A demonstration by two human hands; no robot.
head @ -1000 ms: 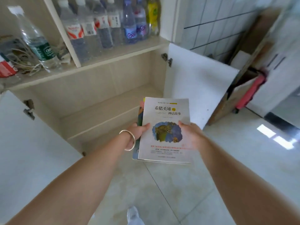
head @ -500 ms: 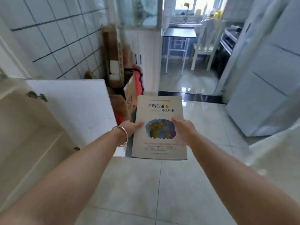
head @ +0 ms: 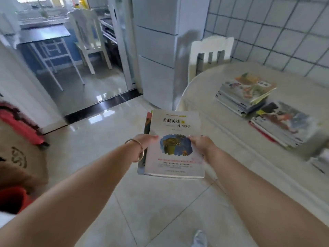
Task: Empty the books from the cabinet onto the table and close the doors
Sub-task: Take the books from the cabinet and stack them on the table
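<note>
I hold a small stack of books (head: 175, 122) in front of me over the floor; the top one has a white cover with a blue and yellow picture. My left hand (head: 145, 140), with a metal bangle on the wrist, grips the stack's left edge. My right hand (head: 201, 144) grips its right edge. The round table (head: 210, 104) with a pale cloth lies to the right. Two piles of books rest on it: a far pile (head: 246, 92) and a near pile (head: 284, 124). The cabinet is out of view.
A white chair (head: 211, 52) stands behind the table against a tiled wall. A white fridge (head: 156, 50) rises ahead. Cardboard boxes (head: 19, 157) and a red item (head: 21, 125) sit at the left. A doorway beyond leads to another table and chair. My shoe (head: 200, 238) shows below.
My view has swung right, away from the open cabinet and its door, past the doorway to the table. The stack stays gripped in both hands.
</note>
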